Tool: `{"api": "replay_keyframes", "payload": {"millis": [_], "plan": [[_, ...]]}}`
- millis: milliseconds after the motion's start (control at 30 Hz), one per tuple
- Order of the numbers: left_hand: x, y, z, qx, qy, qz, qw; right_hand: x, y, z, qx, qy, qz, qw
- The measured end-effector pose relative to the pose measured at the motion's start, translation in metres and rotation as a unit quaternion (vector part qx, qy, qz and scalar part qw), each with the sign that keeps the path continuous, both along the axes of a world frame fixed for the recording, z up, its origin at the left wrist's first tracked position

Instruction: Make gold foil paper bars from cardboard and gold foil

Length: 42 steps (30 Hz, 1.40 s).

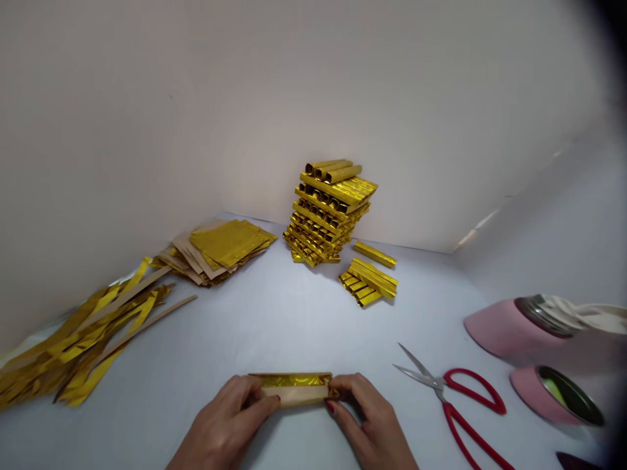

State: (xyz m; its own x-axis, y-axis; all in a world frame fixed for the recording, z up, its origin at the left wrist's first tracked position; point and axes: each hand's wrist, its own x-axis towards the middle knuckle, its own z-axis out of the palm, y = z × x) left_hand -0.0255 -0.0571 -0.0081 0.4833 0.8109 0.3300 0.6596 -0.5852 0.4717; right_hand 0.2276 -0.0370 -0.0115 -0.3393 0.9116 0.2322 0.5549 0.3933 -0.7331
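Observation:
A folded piece of gold paper (296,390) lies low in the middle of the view, its shiny gold side showing at the back and a plain beige strip along the front. My left hand (230,418) pinches its left end between thumb and fingers. At the right end, my right hand (365,414) grips it the same way, with a dark red thumbnail visible. Beyond the hands stands a crisscross stack of gold paper tubes (326,212). Several more gold tubes (369,284) lie just right of the stack's base.
Flat gold sheets (228,245) lie in a pile at the back left, with gold strips (98,333) in front. Open red-handled scissors (441,385) rest right of my hands. A pink bottle (514,326) and a pink cup (543,395) are at the right. Walls (313,85) stand behind.

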Motion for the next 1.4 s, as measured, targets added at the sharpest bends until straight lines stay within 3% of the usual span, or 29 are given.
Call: {"api": "replay_keyframes", "payload": {"millis": [100,200,367,633,933,1200,1400], "plan": [[-0.004,-0.005,-0.001,0.035,0.010,-0.042,0.998,0.005,-0.003,0.003,0.033,-0.013,0.037,0.999],[-0.007,-0.007,-0.004,0.064,0.009,-0.036,0.997,0.009,-0.004,0.002,0.078,-0.025,0.072,0.994],[-0.010,-0.006,0.001,0.064,0.030,-0.070,0.995,0.012,-0.006,-0.001,0.118,-0.054,0.074,0.989],[-0.004,-0.003,0.006,0.032,0.029,-0.057,0.997,0.013,-0.009,-0.006,0.091,-0.099,0.078,0.988],[-0.007,-0.004,-0.002,-0.045,-0.012,-0.026,0.999,0.009,-0.008,-0.003,0.031,-0.071,0.042,0.996],[-0.004,-0.005,-0.001,-0.024,-0.024,-0.010,0.999,0.005,-0.010,-0.004,0.025,-0.056,0.010,0.998],[-0.004,-0.005,0.000,-0.023,-0.035,0.001,0.999,0.004,-0.011,-0.007,0.028,-0.103,0.010,0.994]]}}
